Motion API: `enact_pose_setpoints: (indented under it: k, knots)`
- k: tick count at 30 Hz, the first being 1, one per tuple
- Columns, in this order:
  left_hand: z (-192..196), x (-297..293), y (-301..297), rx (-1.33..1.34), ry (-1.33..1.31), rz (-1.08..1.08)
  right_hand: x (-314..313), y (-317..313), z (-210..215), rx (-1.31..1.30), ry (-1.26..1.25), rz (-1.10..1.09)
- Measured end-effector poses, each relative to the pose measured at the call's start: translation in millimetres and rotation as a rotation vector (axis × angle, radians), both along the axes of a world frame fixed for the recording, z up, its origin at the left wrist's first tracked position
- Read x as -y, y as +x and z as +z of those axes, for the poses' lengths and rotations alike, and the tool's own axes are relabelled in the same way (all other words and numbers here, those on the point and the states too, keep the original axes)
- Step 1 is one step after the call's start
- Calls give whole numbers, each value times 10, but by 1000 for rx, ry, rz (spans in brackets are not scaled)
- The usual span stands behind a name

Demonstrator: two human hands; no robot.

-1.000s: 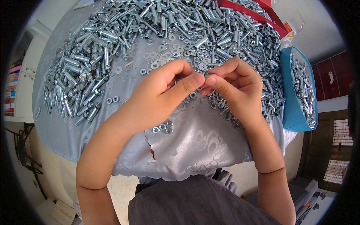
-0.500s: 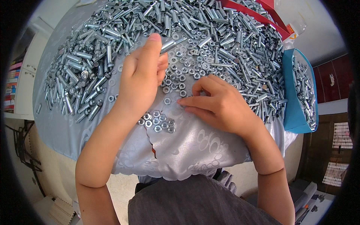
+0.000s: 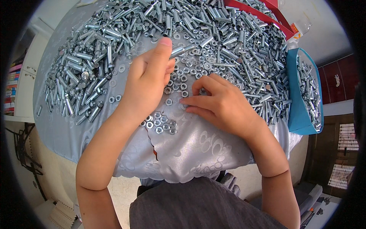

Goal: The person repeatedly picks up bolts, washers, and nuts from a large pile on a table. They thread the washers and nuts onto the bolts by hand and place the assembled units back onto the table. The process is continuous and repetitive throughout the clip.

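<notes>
Silver metal sleeve (image 3: 182,50), short shiny tube, pinched in left hand (image 3: 146,86), tilted above heap. Small silver nuts (image 3: 179,82) lie flat, scattered under right hand's (image 3: 223,107) fingertips.

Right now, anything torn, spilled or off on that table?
One thing: the silver tablecloth has a small tear near its front edge, just below the loose nuts, with orange-red showing through. The heaped bolts are piled thick but stay on the cloth.

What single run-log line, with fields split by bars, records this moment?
left hand: grips metal sleeve | right hand: fingertips on loose nuts | surface: silver cloth | nearby: bolt pile, blue bin
</notes>
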State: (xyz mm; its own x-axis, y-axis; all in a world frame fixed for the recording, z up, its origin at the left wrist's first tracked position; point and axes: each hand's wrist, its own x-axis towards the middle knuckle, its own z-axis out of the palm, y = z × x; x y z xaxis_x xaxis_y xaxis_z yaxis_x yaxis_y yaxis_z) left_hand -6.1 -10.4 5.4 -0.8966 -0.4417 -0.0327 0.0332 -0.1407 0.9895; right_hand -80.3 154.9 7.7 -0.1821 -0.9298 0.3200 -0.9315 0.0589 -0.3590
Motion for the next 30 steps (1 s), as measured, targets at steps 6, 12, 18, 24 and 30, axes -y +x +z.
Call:
enact_pose_setpoints:
  k: [6, 12, 18, 24, 30]
  knots:
    - [-26, 12, -5, 27, -16, -34, 12, -1, -28, -47, -9, 34]
    - [-41, 14, 11, 40, -28, -63, 35, 22, -36, 47, -33, 19]
    - [8, 7, 33, 65, -46, -103, -67, 24, 78, 701, -333, -98]
    - [-8, -56, 80, 53, -84, -229, -57, -28, 105, 1097, -419, -160]
    - [-6, -86, 67, 36, -92, -281, -51, -35, 82, 1184, -388, -166]
